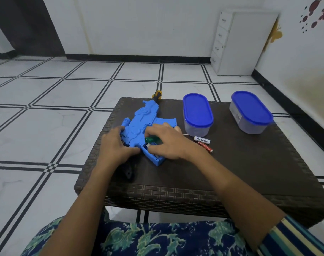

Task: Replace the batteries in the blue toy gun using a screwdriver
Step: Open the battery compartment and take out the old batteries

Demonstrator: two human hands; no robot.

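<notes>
The blue toy gun (pixel 141 124) lies flat on the dark wicker table (pixel 240 172), its muzzle with a yellow and black tip pointing away from me. Its battery compartment in the grip (pixel 153 156) is open, and a battery shows inside. My left hand (pixel 115 145) rests on the gun's left side, fingers curled against it. My right hand (pixel 168 141) holds a green-handled screwdriver (pixel 151 139) over the open compartment; its thin shaft sticks out to the right. A white battery (pixel 202 140) and a red battery (pixel 205 146) lie loose beside my right hand.
Two clear tubs with blue lids stand at the back of the table, one in the middle (pixel 197 114), one to the right (pixel 250 111). A small dark part (pixel 128 172), perhaps the compartment cover, lies under my left forearm. A white drawer unit (pixel 238 43) stands against the wall.
</notes>
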